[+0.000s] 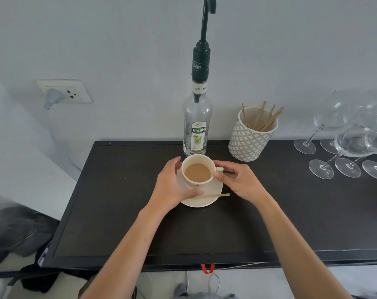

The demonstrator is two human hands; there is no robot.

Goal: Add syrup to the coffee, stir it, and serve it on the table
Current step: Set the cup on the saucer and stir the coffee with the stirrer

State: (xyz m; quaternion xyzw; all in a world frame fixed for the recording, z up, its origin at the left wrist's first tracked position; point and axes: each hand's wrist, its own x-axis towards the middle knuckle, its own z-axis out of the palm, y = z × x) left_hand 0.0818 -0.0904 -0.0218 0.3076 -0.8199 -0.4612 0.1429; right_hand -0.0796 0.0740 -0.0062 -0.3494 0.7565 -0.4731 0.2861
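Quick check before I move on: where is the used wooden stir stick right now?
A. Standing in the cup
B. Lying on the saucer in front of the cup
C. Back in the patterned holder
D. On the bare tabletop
B: the wooden stir stick lies flat across the saucer, on the near side of the coffee cup.
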